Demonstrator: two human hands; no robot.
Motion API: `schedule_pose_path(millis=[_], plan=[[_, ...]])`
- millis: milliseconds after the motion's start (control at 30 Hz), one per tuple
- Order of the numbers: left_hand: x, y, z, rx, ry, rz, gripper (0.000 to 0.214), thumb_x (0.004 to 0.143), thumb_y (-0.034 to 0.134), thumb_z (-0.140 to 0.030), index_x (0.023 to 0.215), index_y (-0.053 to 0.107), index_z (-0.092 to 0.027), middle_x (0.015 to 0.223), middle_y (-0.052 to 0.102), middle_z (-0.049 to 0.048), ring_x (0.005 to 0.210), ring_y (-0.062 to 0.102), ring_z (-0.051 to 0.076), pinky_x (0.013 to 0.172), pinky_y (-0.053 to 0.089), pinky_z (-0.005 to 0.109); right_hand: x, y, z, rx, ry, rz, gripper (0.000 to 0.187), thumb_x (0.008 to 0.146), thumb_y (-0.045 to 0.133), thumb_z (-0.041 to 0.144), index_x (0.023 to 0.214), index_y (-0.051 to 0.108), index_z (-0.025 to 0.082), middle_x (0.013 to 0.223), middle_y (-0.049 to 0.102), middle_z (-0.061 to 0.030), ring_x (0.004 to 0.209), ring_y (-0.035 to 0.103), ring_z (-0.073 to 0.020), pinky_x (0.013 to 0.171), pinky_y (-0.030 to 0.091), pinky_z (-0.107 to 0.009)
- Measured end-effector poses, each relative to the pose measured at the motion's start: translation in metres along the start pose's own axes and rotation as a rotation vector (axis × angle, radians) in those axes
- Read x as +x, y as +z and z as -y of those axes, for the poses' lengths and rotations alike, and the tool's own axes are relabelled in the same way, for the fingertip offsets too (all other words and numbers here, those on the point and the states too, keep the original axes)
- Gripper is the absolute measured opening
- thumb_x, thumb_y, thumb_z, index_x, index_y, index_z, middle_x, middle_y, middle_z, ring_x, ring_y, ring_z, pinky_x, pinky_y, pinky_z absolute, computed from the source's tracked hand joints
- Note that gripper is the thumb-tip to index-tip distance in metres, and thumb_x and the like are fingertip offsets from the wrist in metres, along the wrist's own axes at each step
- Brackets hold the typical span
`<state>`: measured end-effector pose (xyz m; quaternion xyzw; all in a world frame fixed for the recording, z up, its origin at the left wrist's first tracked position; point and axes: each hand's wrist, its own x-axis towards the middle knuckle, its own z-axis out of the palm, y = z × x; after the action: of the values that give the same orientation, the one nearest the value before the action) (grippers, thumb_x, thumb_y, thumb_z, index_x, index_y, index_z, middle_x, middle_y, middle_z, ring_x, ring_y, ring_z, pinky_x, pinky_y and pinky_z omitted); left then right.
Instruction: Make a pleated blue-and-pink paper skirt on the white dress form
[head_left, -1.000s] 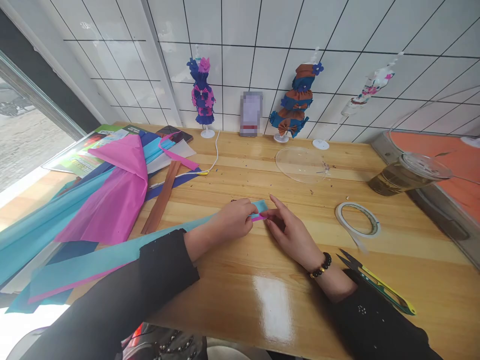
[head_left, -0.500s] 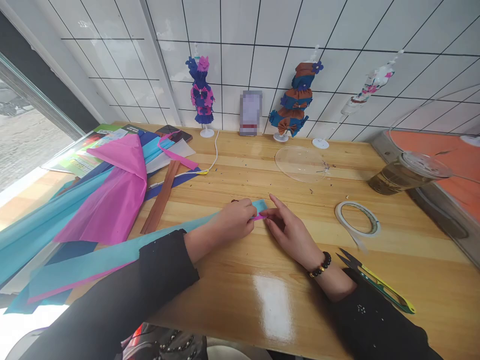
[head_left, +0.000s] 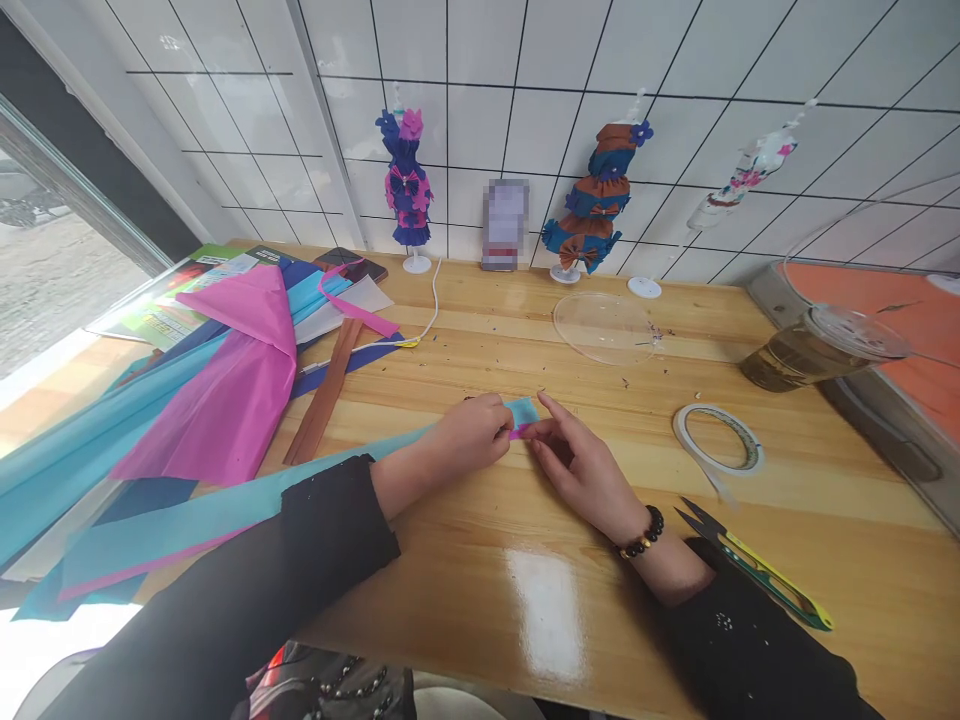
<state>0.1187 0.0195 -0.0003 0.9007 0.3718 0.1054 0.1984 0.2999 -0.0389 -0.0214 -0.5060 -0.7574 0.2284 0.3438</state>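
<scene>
Now left hand (head_left: pixel 469 440) and right hand (head_left: pixel 581 465) meet fingertip-to-fingertip, both pinching blue-pink paper strip (head_left: pixel 523 412), wrists on table (head_left: pixel 525 560).

Both hands low, fingertips pinched together; left (head_left: pixel 465 440), right (head_left: pixel 581 465).

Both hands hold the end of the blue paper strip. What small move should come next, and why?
Probably crease it: slide the right hand along the fold while the left hand pins the paper strip. The blue end looks turned over, with a pink edge showing.
</scene>
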Motion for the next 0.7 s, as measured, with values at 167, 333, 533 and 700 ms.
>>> schedule_pose_path(millis=[167, 333, 533, 700], plan=[[0.001, -0.004, -0.002, -0.004, -0.005, 0.028, 0.021, 0.082, 0.045, -0.018, 0.087, 0.065, -0.015, 0.088, 0.060, 0.0071, 0.086, 0.056, 0.018, 0.078, 0.045, 0.029, 0.001, 0.003, 0.000, -0.045, -0.034, 0.023, 0.059, 0.087, 0.045, 0.021, 0.142, 0.025, 0.025, 0.102, 0.066, -0.0057, 0.098, 0.058, -0.0202, 0.091, 0.044, -0.040], [0.001, -0.002, -0.003, 0.020, -0.020, -0.002, 0.021, 0.083, 0.046, -0.024, 0.088, 0.065, -0.017, 0.087, 0.060, 0.0065, 0.084, 0.057, 0.018, 0.076, 0.045, 0.029, 0.002, 0.003, 0.000, -0.023, 0.007, 0.024, 0.058, 0.087, 0.046, 0.022, 0.141, 0.026, 0.026, 0.104, 0.066, -0.0056, 0.097, 0.058, -0.0199, 0.092, 0.044, -0.040], [0.003, 0.006, 0.001, 0.020, -0.037, -0.059, 0.020, 0.082, 0.046, -0.022, 0.084, 0.065, -0.018, 0.083, 0.061, 0.0054, 0.080, 0.057, 0.017, 0.073, 0.044, 0.027, 0.003, 0.000, 0.001, 0.218, 0.129, -0.038, 0.045, 0.086, 0.049, 0.024, 0.131, 0.040, 0.022, 0.098, 0.065, -0.0054, 0.090, 0.061, -0.0169, 0.085, 0.047, -0.035], [0.005, 0.008, 0.004, 0.001, -0.037, -0.076, 0.020, 0.080, 0.046, -0.021, 0.082, 0.065, -0.017, 0.084, 0.062, 0.0051, 0.080, 0.058, 0.017, 0.072, 0.044, 0.027, 0.006, -0.005, 0.000, 0.191, 0.162, -0.051, 0.016, 0.082, 0.051, 0.020, 0.094, 0.062, 0.020, 0.091, 0.063, -0.0060, 0.085, 0.057, -0.0175, 0.077, 0.046, -0.033]])
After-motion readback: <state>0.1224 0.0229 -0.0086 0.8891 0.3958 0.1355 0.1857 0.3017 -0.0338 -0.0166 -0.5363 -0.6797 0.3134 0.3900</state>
